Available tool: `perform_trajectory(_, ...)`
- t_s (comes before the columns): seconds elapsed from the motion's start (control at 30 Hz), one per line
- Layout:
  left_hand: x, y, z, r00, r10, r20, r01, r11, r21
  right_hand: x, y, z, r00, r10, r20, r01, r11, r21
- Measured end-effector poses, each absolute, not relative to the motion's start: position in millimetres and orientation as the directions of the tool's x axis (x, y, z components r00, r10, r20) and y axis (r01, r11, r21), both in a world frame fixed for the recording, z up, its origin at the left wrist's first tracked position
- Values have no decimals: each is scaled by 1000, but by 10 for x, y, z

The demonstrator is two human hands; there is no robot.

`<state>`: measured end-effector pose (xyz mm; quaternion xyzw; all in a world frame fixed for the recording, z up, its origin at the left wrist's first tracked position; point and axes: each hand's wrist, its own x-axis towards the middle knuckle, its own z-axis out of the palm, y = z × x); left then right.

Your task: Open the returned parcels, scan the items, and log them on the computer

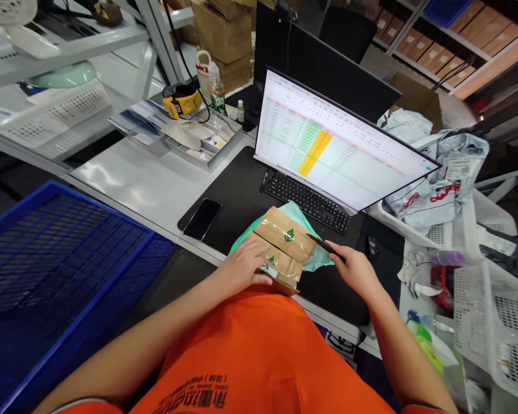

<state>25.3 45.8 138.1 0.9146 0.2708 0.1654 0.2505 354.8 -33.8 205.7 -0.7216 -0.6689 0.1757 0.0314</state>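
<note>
A small brown cardboard parcel wrapped in clear tape, with green leaf marks, lies on a mint-green mailer bag at the near edge of the black desk mat. My left hand presses down on the parcel's left end, fingers curled over it. My right hand is closed round a thin dark blade-like tool, whose tip touches the parcel's right side.
A black keyboard and a lit monitor showing a spreadsheet stand just behind the parcel. A black phone lies to the left. A blue crate is at far left. White baskets with bags stand at right.
</note>
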Motion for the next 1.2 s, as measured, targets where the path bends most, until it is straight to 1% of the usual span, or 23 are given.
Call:
perform_trajectory(0.03, 349, 549, 1406, 776, 616, 138, 456, -698, 551, 3515, -301, 1999, 55, 973, -225, 961, -113, -253)
perform_trajectory(0.1, 550, 739, 1412, 698, 711, 89, 580, -633, 512, 3380, -214, 1908, 50, 964, -260, 977, -101, -186)
perform_trajectory(0.17, 708, 899, 1364, 656, 754, 46, 657, -599, 458, 3212, -117, 1865, 31, 955, -295, 991, -67, -114)
perform_trajectory(0.23, 783, 1004, 1280, 675, 738, -11, 664, -601, 444, 3070, -16, 1867, 9, 946, -324, 999, -25, -47)
perform_trajectory(0.3, 780, 1055, 1192, 700, 713, -40, 647, -608, 460, 2982, 84, 1894, -18, 937, -349, 1000, 19, 1)
perform_trajectory(0.4, 714, 1076, 1103, 698, 716, -12, 631, -606, 484, 2934, 219, 1960, -60, 921, -385, 996, 78, 32)
perform_trajectory(0.53, 683, 1100, 1067, 702, 712, -5, 615, -602, 509, 2910, 342, 2117, -96, 869, -485, 987, 145, 64)
perform_trajectory(0.7, 729, 1139, 1084, 707, 707, -16, 619, -607, 498, 2926, 316, 2378, -33, 821, -570, 977, 146, 154)
perform_trajectory(0.83, 765, 1145, 1224, 700, 709, -88, 665, -603, 440, 3108, 143, 2476, 11, 806, -592, 965, 147, 218)
perform_trajectory(0.9, 774, 1150, 1322, 693, 711, -122, 691, -606, 393, 3218, 62, 2469, 16, 815, -579, 962, 146, 231)
perform_trajectory(1.0, 779, 1186, 1431, 694, 704, -149, 704, -621, 346, 3280, 23, 2397, 1, 865, -501, 969, 123, 215)
perform_trajectory(1.1, 780, 1255, 1455, 715, 681, -157, 686, -640, 346, 3168, 104, 2288, -25, 894, -447, 979, 113, 171)
perform_trajectory(1.2, 777, 1311, 1433, 730, 662, -170, 669, -639, 380, 2985, 235, 2227, -93, 880, -466, 980, 162, 112)
